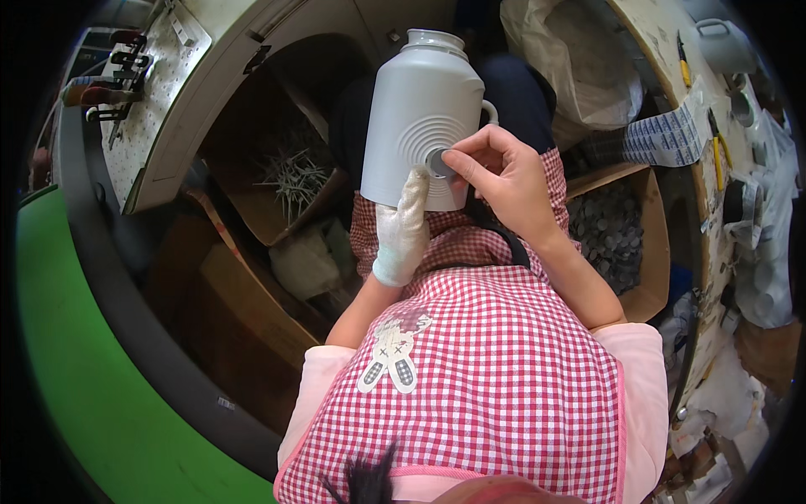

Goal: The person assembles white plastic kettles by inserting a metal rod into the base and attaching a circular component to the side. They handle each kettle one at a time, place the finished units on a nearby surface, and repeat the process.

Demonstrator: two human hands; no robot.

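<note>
A grey plastic jug body with an open neck and a side handle stands upside-facing on my lap, its ribbed round face toward me. My left hand, in a white glove, grips its lower edge from below. My bare right hand pinches a small grey disc at the centre of the ribbed rings, pressing it against the jug.
A cardboard box of grey discs sits at my right. Another box with thin metal pieces lies at my left under a workbench. A clear plastic bag is behind the jug. More grey jugs stand far right.
</note>
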